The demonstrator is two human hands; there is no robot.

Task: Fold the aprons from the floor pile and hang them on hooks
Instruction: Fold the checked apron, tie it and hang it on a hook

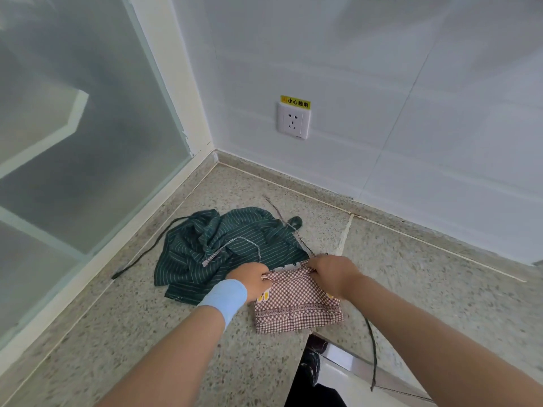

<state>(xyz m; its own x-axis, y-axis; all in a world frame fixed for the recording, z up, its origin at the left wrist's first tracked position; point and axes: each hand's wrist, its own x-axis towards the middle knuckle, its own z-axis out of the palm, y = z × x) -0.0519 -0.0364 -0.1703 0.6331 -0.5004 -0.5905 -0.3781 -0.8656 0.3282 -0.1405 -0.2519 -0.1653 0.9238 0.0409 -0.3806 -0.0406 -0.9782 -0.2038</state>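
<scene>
A brown-and-white checked apron (296,304) lies folded into a small rectangle on the speckled stone surface. My left hand (254,277), with a light blue wristband, pinches its far left corner. My right hand (332,273) grips its far right corner. Behind and to the left sits a crumpled dark green striped apron (217,251), its ties trailing out to the left and back. A thin checked strap lies across the green cloth. No hooks are in view.
A white tiled wall with a power socket (293,121) and a yellow warning label runs behind. A frosted glass panel (73,136) in a white frame closes the left side. The stone surface ends at an edge (302,348) near me, with a dark cord hanging over it.
</scene>
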